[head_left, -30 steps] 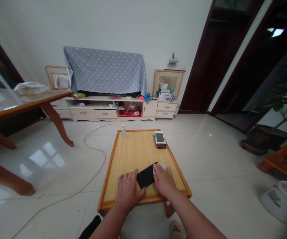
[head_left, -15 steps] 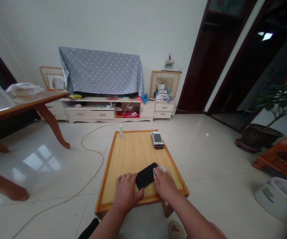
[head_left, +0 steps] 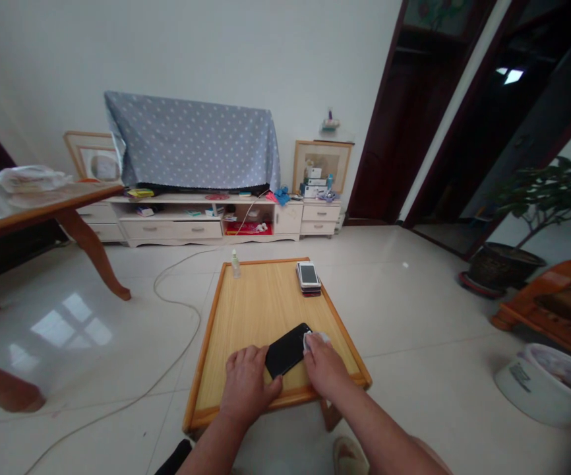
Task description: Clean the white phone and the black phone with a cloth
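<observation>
White wall (head_left: 216, 46), glossy pale tile floor (head_left: 414, 310); low cream cabinet (head_left: 206, 221) under dotted grey cloth (head_left: 191, 142); dark wooden doorway (head_left: 414, 132) right.

Small clear bottle (head_left: 235, 264) upright at far left corner of low wooden table (head_left: 246, 310). Stack of phones (head_left: 308, 278) at far right edge. White cable (head_left: 167, 300) across tiled floor. Polka-dot cloth (head_left: 191, 142) draped over cabinet (head_left: 206, 221). Potted plant (head_left: 513, 257) right.
</observation>
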`<action>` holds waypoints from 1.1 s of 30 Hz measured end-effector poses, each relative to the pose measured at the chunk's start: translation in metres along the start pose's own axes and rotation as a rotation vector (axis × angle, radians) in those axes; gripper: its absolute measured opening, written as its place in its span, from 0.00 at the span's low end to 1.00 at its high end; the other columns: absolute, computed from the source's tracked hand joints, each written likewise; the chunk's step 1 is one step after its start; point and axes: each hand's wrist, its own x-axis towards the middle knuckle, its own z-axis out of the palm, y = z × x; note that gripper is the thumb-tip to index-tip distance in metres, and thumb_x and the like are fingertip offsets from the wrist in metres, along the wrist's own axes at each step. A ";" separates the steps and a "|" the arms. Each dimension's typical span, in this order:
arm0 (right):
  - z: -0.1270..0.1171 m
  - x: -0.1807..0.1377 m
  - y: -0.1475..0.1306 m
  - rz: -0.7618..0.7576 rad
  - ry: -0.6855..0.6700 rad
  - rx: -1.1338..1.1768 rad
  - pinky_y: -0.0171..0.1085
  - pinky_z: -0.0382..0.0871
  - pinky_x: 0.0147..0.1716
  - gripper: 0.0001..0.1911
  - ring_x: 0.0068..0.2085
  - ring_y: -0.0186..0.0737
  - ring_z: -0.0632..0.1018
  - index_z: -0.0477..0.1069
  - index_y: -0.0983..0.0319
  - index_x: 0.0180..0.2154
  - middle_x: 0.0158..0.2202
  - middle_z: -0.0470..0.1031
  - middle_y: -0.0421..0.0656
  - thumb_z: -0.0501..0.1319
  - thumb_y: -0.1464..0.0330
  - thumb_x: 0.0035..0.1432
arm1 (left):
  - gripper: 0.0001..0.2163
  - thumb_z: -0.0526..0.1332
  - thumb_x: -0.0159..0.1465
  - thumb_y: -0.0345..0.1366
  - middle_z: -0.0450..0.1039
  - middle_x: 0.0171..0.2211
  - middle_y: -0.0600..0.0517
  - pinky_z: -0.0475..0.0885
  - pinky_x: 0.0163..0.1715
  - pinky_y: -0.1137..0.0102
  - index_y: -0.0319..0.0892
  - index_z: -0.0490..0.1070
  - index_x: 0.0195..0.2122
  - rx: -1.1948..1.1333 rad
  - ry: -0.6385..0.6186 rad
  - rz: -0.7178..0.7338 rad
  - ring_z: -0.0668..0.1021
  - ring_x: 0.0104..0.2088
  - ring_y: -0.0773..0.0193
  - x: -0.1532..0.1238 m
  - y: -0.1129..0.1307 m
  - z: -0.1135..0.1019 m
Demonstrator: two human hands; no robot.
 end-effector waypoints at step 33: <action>0.000 0.011 -0.007 -0.012 0.061 -0.064 0.45 0.62 0.58 0.21 0.61 0.50 0.70 0.73 0.60 0.54 0.62 0.68 0.51 0.56 0.63 0.61 | 0.28 0.63 0.54 0.49 0.71 0.51 0.45 0.53 0.61 0.55 0.48 0.70 0.56 -0.053 -0.058 -0.025 0.70 0.55 0.48 0.003 -0.005 -0.006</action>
